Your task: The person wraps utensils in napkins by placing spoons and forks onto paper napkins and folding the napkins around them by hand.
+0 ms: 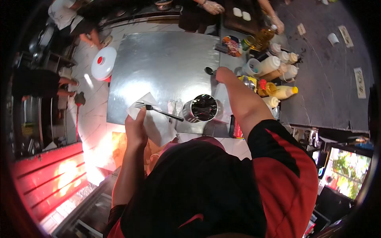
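Observation:
My left hand [137, 129] is closed around a fork [162, 112] with a black handle, its tines pointing left. Under the fork, a white paper napkin [156, 129] hangs from the same hand. My right hand [224, 74] reaches across to the table's right side, closed, fingers mostly hidden. A dark spoon [208, 71] sticks out from it to the left. Between my hands stands a round metal container [204, 108] with dark cutlery inside. Two small whitish items [174, 106] lie beside it, their kind unclear.
The steel table [166, 59] is in front of me. Sauce bottles [270, 65], an oil bottle [264, 37] and a clear plastic cup [252, 67] crowd the right. A white-lidded container [104, 63] stands left. A person's gloved hand [213, 7] shows at the far side.

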The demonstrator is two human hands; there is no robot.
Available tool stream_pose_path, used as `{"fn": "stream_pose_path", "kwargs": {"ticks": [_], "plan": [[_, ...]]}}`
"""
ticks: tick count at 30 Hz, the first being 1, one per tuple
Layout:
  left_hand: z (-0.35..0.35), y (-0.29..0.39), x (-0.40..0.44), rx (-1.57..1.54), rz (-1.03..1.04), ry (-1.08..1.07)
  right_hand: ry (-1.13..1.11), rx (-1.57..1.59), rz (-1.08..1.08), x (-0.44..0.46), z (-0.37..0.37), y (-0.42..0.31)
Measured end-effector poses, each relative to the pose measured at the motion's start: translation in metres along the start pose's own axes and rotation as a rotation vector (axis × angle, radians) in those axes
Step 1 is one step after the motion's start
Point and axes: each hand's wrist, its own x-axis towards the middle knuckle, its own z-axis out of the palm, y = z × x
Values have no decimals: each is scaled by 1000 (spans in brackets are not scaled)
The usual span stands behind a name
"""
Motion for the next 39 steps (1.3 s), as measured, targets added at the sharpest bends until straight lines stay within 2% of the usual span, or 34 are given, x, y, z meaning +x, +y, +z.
{"fn": "stream_pose_path", "kwargs": {"ticks": [3,7,8,11,14,16,19,21,25,26,28,33,36,39], "plan": [[-1,3,2,-9,-6,25,-100,-52,14,8,-5,-1],[-2,5,5,-71,-13,9,-65,89,-53,23,12,7],[-8,-2,14,1,12,-19,-45,127,-77,18,5,6],[2,-8,23,-85,66,5,170,229,-250,23,13,17],[7,-2,25,-108,22,-16,230,373,-225,13,-28,-1],[8,-5,28,-135,84,-57,303,481,-257,-2,-64,-17],[13,-11,41,-174,82,-31,74,1116,-261,-72,-122,-67],[26,-6,41,-213,45,-1,-103,1307,-359,-128,-139,-111],[38,-2,39,-285,43,-131,-151,1197,-428,-184,-125,-178],[39,-3,41,-267,72,-142,-104,1144,-451,-184,-116,-184],[42,1,38,-263,56,-164,-79,1010,-330,-201,-131,-197],[37,-5,41,-248,45,-214,49,905,-262,-217,-133,-208],[32,-7,42,-289,53,-265,148,847,-335,-217,-124,-213],[26,-6,45,-239,86,-278,110,799,-354,-224,-130,-219]]}}
